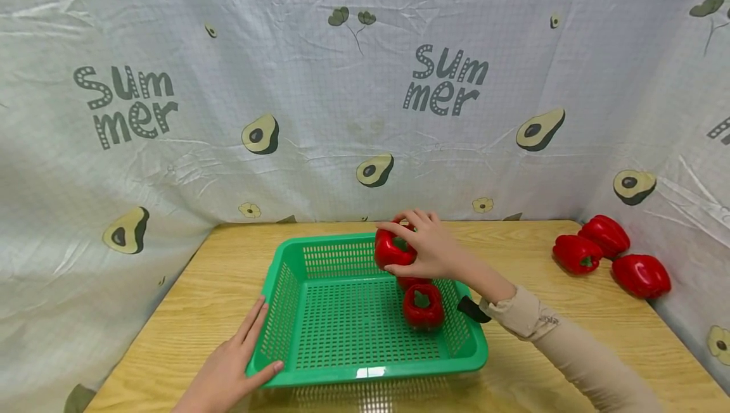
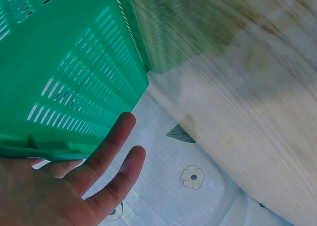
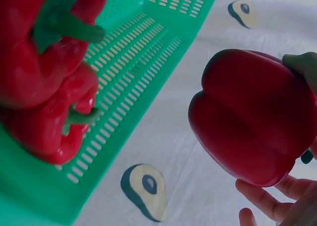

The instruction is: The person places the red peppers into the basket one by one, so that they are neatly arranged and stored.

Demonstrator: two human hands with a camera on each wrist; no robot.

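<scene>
My right hand point(image 1: 429, 245) grips a red bell pepper point(image 1: 390, 249) above the far right part of a green plastic basket point(image 1: 371, 375). In the right wrist view that bell pepper point(image 3: 257, 117) shows its lobed side, with fingers below it and the thumb above. Two more red bell peppers lie in the basket's right end: a nearer one point(image 1: 423, 307) with its green stem up, and another point(image 1: 412, 282) behind it, partly covered by the right hand. My left hand point(image 1: 230, 362) rests at the basket's near left corner, fingers extended along the outer wall and thumb over the rim.
Three red bell peppers lie together on the wooden table point(image 1: 513, 254) at the far right: one point(image 1: 577, 254) on the left, one point(image 1: 606, 235) behind, one point(image 1: 641, 275) in front. A pale curtain point(image 1: 319, 83) printed with avocados hangs around the table's back and sides.
</scene>
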